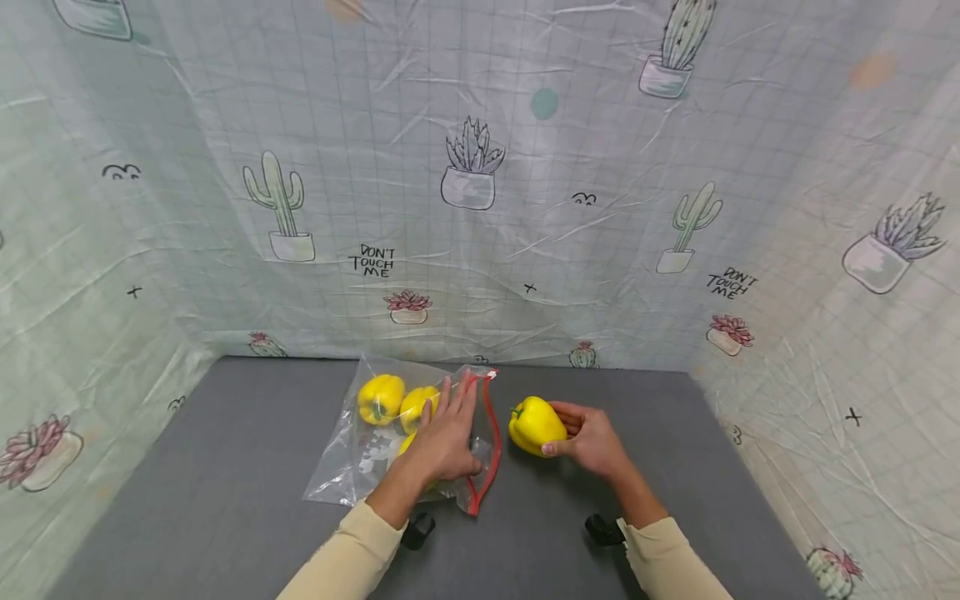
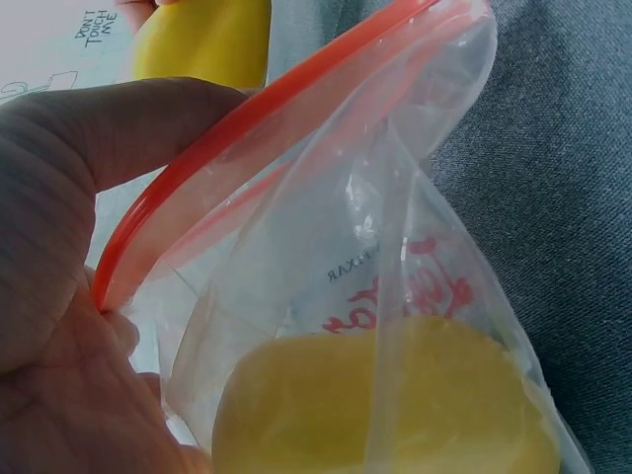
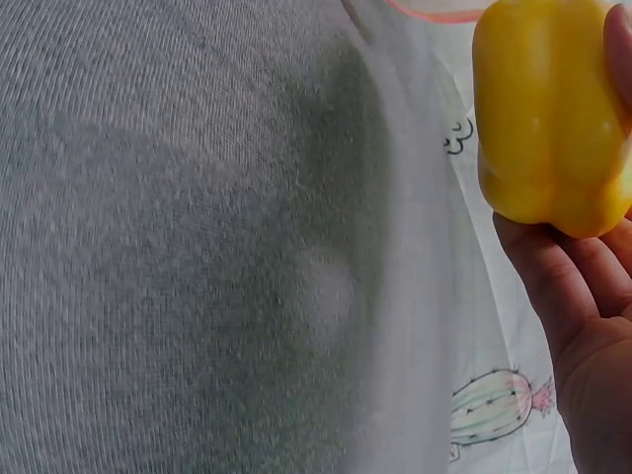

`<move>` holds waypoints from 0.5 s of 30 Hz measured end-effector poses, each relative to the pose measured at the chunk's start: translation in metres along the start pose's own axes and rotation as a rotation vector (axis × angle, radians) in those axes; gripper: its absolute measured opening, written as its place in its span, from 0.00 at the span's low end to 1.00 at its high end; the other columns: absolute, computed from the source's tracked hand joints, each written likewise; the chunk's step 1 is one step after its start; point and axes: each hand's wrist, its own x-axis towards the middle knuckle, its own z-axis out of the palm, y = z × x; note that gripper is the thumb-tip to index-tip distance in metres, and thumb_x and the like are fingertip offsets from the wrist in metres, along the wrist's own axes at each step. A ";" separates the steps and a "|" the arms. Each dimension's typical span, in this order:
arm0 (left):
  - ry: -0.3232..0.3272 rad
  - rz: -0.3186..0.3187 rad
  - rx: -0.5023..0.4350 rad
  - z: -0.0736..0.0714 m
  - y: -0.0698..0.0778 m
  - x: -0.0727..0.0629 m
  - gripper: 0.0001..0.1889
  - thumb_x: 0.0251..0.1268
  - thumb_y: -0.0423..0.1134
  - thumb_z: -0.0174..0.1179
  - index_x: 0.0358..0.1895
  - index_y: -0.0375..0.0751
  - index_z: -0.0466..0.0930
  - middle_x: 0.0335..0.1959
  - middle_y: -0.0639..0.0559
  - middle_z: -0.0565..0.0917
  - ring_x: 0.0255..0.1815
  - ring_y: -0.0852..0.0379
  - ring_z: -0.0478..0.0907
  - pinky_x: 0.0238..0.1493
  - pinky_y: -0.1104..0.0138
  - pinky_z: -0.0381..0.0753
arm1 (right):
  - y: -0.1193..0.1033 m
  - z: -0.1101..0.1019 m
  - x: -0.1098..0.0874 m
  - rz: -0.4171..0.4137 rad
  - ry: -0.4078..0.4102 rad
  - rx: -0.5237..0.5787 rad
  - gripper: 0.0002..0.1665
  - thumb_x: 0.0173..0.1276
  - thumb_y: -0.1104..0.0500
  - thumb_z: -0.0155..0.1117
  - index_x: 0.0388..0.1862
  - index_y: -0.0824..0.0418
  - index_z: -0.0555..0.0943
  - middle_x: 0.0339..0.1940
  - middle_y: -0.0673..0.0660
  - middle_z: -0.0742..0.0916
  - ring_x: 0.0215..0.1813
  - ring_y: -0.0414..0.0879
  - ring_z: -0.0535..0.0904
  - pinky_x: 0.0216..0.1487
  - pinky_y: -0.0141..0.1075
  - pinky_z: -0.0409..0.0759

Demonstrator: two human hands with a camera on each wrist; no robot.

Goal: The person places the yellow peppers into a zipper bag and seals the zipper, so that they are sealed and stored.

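Observation:
A clear zip bag (image 1: 341, 467) with a red zip strip (image 1: 495, 433) lies on the grey table, its mouth facing right. Inside are yellow bell peppers (image 1: 381, 400), partly covered by my left hand (image 1: 446, 446). That hand lies over the mouth end, fingers straight and spread, thumb against the red strip. In the left wrist view the mouth gapes, and a pepper (image 2: 385, 405) shows through the plastic. Just right of the mouth, my right hand (image 1: 592, 437) grips another yellow bell pepper (image 1: 536, 427) between thumb and fingers, its green stem turned toward the bag.
A grey table (image 1: 247, 433) spreads under both hands. Behind it and along both sides hangs a wrinkled curtain (image 1: 540, 275) printed with cacti and potted plants. Black wrist mounts (image 1: 417, 531) sit below each hand.

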 end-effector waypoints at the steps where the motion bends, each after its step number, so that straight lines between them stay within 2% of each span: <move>1: 0.004 0.006 -0.002 0.000 0.000 0.000 0.69 0.46 0.44 0.81 0.87 0.44 0.38 0.89 0.52 0.35 0.90 0.40 0.32 0.84 0.35 0.39 | -0.001 0.001 0.000 -0.006 -0.006 0.006 0.46 0.57 0.61 0.83 0.71 0.77 0.73 0.66 0.75 0.83 0.64 0.65 0.85 0.59 0.42 0.87; 8: 0.012 0.032 0.009 -0.001 0.000 -0.002 0.69 0.46 0.45 0.82 0.87 0.43 0.38 0.89 0.50 0.36 0.90 0.39 0.33 0.83 0.34 0.41 | -0.005 0.009 0.001 -0.053 -0.058 -0.007 0.44 0.59 0.59 0.82 0.70 0.75 0.75 0.65 0.74 0.83 0.62 0.62 0.87 0.57 0.39 0.88; 15: -0.001 0.017 0.028 0.001 0.000 -0.002 0.70 0.46 0.45 0.82 0.87 0.44 0.38 0.89 0.50 0.36 0.90 0.39 0.32 0.84 0.34 0.41 | -0.006 0.016 0.004 -0.103 -0.137 -0.004 0.44 0.61 0.57 0.79 0.71 0.75 0.73 0.68 0.75 0.81 0.65 0.67 0.83 0.61 0.42 0.86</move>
